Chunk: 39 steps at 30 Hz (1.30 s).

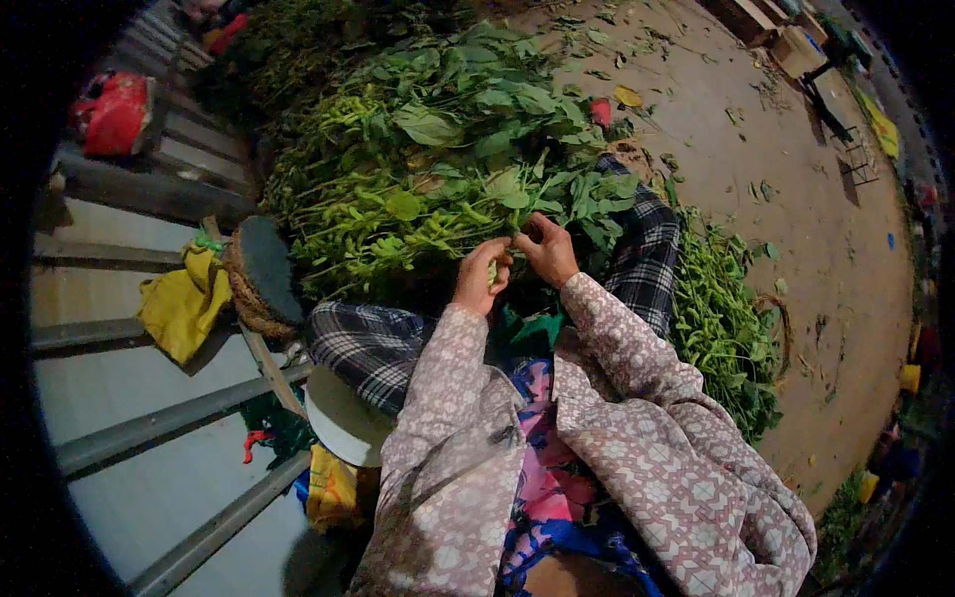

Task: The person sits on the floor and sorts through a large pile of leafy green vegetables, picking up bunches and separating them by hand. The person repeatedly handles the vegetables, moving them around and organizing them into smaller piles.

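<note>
A big heap of leafy green bean plants (428, 129) with pods lies in front of me, between and beyond my knees. My left hand (482, 279) is closed at the heap's near edge, with a bit of a green bean pod (492, 271) showing by its curled fingers. Right beside it, my right hand (549, 251) pinches a green stalk (516, 221) between thumb and fingers. Leaves and pod clusters (418, 234) spread just beyond both hands. What lies inside the left palm is mostly hidden.
More podded plants (721, 318) lie by my right knee. Leaf scraps litter the brown ground (816, 239). At left are a round dark-topped seat (264, 269), a yellow cloth (186, 303), a white basin (343, 418), a red bag (114, 114) and a ribbed panel (129, 348).
</note>
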Available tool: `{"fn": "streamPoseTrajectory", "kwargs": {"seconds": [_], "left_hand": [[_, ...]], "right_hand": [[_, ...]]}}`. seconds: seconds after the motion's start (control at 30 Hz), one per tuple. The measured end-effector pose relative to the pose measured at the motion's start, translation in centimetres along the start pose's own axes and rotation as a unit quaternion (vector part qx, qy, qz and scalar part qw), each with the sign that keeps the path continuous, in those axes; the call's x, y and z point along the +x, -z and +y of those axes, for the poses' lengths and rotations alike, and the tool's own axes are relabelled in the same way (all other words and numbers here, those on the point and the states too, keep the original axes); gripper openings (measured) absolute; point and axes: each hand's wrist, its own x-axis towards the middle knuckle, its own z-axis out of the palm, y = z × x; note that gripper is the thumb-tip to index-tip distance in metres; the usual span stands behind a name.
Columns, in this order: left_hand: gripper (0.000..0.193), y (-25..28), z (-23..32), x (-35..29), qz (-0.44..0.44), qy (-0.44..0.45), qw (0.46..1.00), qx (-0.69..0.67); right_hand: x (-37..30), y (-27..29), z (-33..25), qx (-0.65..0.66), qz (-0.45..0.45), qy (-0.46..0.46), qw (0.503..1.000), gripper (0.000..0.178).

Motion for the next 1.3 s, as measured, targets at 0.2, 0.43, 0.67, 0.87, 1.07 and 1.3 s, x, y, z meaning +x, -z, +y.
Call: {"fn": "streamPoseTrajectory", "kwargs": {"seconds": [0.2, 0.43, 0.67, 0.87, 1.07, 1.3], "left_hand": [[0.017, 0.6, -2.5, 3.8, -0.008, 0.042, 0.988, -0.149], [0.016, 0.1, -1.5, 4.1, 0.011, 0.051, 0.989, -0.135], [0.017, 0.5, 1.3, 3.8, 0.031, -0.007, 1.0, 0.002], [0.016, 1.6, 1.0, 4.1, -0.002, 0.015, 1.0, -0.027], [0.013, 2.3, 0.5, 4.8, -0.008, 0.027, 0.999, -0.023], [0.025, 2.0, 0.0, 4.6, 0.048, 0.009, 0.999, 0.007]], "right_hand": [[-1.4, 0.8, -3.2, -0.121, -0.051, -0.046, 0.99, 0.025], [-1.5, -0.1, -1.7, -0.067, -0.058, -0.046, 0.995, 0.026], [-1.3, 0.0, -3.2, -0.052, -0.151, -0.068, 0.985, 0.029], [-0.7, -0.4, -2.3, 0.013, -0.193, 0.051, 0.98, 0.021], [-0.9, 0.0, -5.7, 0.148, -0.202, -0.259, 0.933, 0.02], [-0.9, 0.2, -5.5, 0.118, -0.22, -0.262, 0.932, 0.019]]}}
